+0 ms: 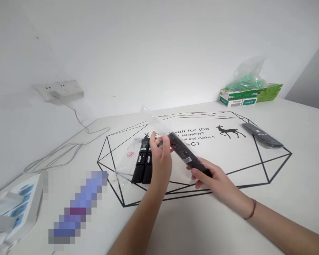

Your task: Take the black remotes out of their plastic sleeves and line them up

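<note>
My right hand [210, 175] is closed around the lower end of a black remote control [186, 154], which is tilted up to the left inside a clear plastic sleeve [158, 122]. The sleeve's loose end sticks out past the remote's top. There my left hand [161, 154] has its fingers curled in a pinch on the sleeve. Behind the left hand, two black remotes [140, 159] lie side by side on the table, partly covered by that hand. A flat clear bag [124, 166] with red print lies beside them.
Another remote, also wrapped [263, 135], lies at the right on the printed mat. Green and white boxes [238, 98] under a plastic bag [247, 79] stand at the back right. A power strip [23, 209], a cable [69, 143] and a blurred-out purple object [82, 202] are at the left.
</note>
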`<action>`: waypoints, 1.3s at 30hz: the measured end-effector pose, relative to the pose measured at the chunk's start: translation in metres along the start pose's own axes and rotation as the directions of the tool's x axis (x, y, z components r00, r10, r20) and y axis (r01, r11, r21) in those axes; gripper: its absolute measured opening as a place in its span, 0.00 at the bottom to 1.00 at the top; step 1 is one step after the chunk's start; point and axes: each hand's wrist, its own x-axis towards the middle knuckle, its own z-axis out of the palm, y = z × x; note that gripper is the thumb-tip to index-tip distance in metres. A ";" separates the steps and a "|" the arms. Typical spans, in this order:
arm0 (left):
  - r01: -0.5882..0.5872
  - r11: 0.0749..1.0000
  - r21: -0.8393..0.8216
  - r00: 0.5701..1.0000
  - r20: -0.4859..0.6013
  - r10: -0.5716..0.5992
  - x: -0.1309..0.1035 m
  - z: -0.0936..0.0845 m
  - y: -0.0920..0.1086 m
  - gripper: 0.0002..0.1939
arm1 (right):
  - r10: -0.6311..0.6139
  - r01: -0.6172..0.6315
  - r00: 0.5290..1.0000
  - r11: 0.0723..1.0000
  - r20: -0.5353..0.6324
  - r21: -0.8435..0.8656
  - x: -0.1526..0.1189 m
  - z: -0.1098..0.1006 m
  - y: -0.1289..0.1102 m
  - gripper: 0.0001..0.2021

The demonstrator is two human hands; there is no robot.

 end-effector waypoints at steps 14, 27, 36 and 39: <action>0.182 0.936 -0.301 0.981 0.126 -0.150 0.003 0.004 -0.010 0.33 | -0.096 0.020 0.986 0.875 -0.133 -0.483 -0.005 0.005 0.016 0.34; 0.241 0.930 0.276 0.952 -0.253 -0.172 0.062 -0.123 0.064 0.39 | -0.010 -0.035 0.995 0.901 -0.102 -0.433 -0.003 0.005 0.012 0.16; -0.021 0.129 0.991 0.993 0.006 0.114 0.088 -0.161 0.008 0.24 | 0.045 -0.080 0.994 0.917 -0.097 -0.390 -0.003 0.003 0.011 0.16; -0.168 0.103 0.980 0.983 0.160 0.085 0.090 -0.165 -0.012 0.20 | 0.035 -0.073 0.994 0.913 -0.101 -0.401 -0.004 0.004 0.009 0.14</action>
